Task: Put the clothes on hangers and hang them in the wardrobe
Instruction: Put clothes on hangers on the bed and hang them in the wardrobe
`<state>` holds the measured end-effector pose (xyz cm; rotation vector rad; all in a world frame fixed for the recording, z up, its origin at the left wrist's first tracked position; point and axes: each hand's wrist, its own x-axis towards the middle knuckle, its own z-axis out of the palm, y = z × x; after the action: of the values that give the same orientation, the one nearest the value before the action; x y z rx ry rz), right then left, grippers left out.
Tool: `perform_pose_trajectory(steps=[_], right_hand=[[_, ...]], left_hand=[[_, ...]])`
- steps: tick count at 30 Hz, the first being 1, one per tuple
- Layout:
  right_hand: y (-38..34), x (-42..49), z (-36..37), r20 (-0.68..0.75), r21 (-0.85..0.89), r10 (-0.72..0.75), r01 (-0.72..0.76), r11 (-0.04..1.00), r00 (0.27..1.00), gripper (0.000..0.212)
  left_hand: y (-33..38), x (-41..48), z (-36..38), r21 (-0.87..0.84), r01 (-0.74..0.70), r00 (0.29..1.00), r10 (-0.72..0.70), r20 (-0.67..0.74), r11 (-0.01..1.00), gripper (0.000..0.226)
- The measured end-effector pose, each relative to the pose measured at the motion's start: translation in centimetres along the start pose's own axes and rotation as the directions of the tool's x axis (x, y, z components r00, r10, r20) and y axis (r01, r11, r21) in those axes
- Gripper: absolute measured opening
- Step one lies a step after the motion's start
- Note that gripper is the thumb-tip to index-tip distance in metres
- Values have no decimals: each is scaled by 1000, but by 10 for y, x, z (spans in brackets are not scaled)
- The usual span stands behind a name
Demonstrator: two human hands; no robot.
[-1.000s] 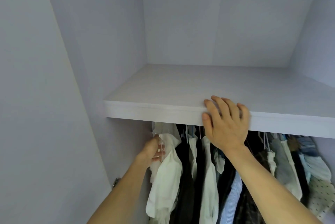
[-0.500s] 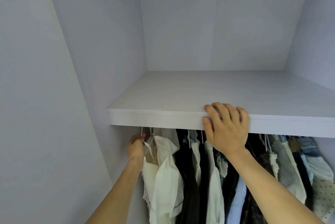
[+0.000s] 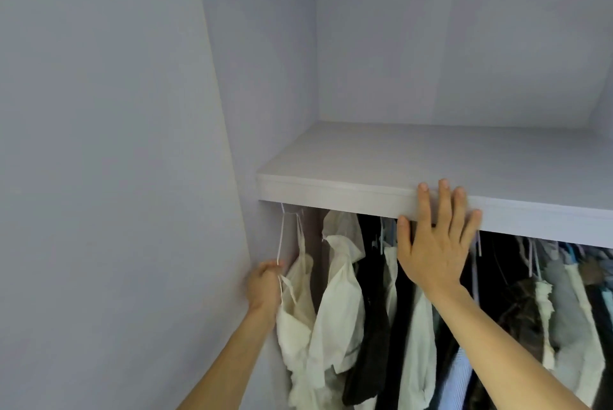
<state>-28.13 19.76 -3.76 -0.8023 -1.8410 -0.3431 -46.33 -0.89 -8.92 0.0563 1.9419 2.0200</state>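
Observation:
A cream garment (image 3: 297, 303) hangs on a thin white hanger (image 3: 282, 237) at the far left of the wardrobe, under the shelf. My left hand (image 3: 263, 285) grips the hanger's lower wire beside the garment's shoulder. The hanger's hook goes up behind the shelf edge, so the rail is hidden. My right hand (image 3: 434, 240) lies flat with straight fingers against the front edge of the white shelf (image 3: 331, 192), fingertips over its top.
To the right hang a white shirt (image 3: 338, 306), dark garments (image 3: 374, 326) and several more clothes (image 3: 564, 316) on hangers, packed close. The wardrobe's left side wall (image 3: 252, 111) stands right beside my left hand. The shelf top is bare.
My left hand has moved left and lower along the hanger, carrying the cream garment to the far left end. My right hand has straightened and slid slightly down the shelf edge.

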Motion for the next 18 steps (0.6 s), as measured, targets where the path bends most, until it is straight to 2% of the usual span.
perform_pose_trajectory(steps=[4,7,8,10,13,15,16,17,18], right_hand=[[-23,-31,-8,168,116,14,-34,993,986,79],[-52,-57,-21,377,264,-5,-102,959,926,67],[-63,-63,-27,492,329,-27,-157,931,870,64],[-83,-69,-38,703,453,-126,-304,838,700,67],[-105,-56,-51,838,493,-278,-433,755,469,77],[-115,-43,-60,883,466,-319,-559,685,346,79],[-118,-37,-64,893,451,-317,-619,643,320,77],[-120,-32,-68,896,444,-300,-659,607,327,76],[-120,-27,-72,882,470,-276,-666,579,383,75]], left_hand=[[-5,-29,-33,19,66,998,-66,-6,998,7],[-8,-58,-54,89,89,995,-92,29,992,5],[-8,-69,-60,143,66,997,-70,26,988,4],[-4,-90,-70,243,-3,1000,-3,23,970,15],[17,-118,-88,337,-99,995,84,59,936,8],[37,-136,-98,371,-149,989,131,74,916,8],[47,-144,-102,380,-174,985,156,78,908,7],[58,-154,-105,383,-202,979,184,84,901,6],[68,-162,-107,388,-236,972,216,97,891,5]])
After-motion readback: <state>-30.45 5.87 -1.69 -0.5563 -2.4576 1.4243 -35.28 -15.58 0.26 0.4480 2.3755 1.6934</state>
